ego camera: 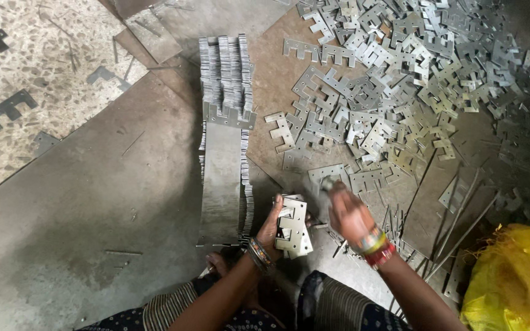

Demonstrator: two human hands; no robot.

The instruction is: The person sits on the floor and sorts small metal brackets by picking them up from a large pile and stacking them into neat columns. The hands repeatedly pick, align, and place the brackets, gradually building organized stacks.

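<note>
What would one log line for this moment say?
left hand: holds stack of E-shaped metal plates | right hand: reaching to loose plate pile, blurred | long stacked row: left of hands, on floor

This is a metalworking workshop, seen at floor level. A big loose heap of stamped metal brackets (pixel 400 73), each a flat, notched, comb-like plate with punched holes, spreads over worn steel sheets (pixel 111 202) laid on a speckled terrazzo floor (pixel 38 67). A long, neatly packed row of the same plates (pixel 225 122) stands on edge down the middle. Thin metal rods (pixel 461 214) and offcuts lie scattered, and a yellow sack (pixel 513 276) sits at the side. Everything is grey, gritty and scuffed.
</note>
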